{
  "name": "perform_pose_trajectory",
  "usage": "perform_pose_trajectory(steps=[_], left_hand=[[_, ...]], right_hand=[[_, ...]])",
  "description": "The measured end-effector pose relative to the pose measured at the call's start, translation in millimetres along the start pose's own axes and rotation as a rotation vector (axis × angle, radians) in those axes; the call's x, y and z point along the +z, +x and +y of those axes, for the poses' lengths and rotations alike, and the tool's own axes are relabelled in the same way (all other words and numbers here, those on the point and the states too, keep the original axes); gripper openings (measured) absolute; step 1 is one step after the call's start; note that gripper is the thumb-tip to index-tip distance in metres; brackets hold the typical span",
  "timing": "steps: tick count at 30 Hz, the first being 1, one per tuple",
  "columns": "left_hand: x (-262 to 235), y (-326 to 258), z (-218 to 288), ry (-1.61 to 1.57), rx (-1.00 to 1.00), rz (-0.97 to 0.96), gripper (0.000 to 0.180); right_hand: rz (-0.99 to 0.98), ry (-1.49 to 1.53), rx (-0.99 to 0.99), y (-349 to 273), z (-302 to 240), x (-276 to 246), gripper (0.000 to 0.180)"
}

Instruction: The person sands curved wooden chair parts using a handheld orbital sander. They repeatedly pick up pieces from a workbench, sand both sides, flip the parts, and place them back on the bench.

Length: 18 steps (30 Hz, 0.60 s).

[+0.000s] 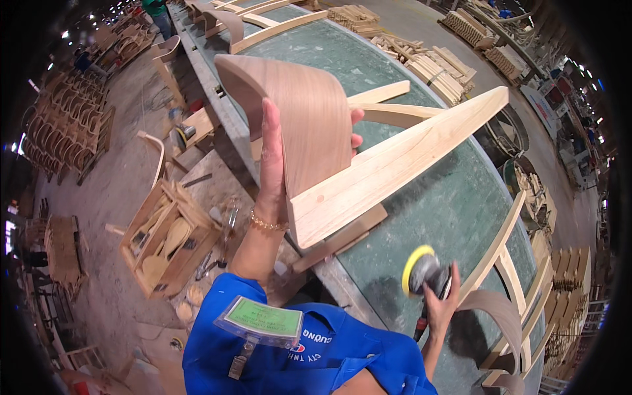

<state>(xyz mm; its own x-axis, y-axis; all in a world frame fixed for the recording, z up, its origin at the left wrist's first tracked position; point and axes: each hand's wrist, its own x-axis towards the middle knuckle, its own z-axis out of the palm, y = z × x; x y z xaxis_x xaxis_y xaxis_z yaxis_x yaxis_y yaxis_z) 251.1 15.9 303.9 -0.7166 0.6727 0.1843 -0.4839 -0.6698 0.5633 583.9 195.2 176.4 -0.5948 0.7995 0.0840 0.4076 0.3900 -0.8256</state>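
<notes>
Clearest print I'm getting from my end is on the green badge in its clear holder: several rows of small dark characters, too tiny for me to make out reliably. Just right of that badge and a bit lower, there's bold white lettering on the blue work shirt, all capitals, legible on my feed, set around a small emblem with red in it. Way up and to the right of the badge I've got a pale panel with some markings, but they're too small and warped for me to read.
</notes>
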Motion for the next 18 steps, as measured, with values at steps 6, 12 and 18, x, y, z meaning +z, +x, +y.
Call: perform_pose_trajectory(steps=[6,12,18], left_hand=[[22,-44,-14,-0.044,-0.032,0.056,0.094],[29,-52,-23,0.001,-0.043,0.047,0.092],[15,-61,-28,0.034,-0.021,-0.023,0.095]], right_hand=[[-0.188,0.095,-0.787,6,-165,0,0.077],[-0.372,0.014,-0.949,-17,-185,9,0.084],[-0.112,-0.019,-0.801,10,-154,5,0.083]])
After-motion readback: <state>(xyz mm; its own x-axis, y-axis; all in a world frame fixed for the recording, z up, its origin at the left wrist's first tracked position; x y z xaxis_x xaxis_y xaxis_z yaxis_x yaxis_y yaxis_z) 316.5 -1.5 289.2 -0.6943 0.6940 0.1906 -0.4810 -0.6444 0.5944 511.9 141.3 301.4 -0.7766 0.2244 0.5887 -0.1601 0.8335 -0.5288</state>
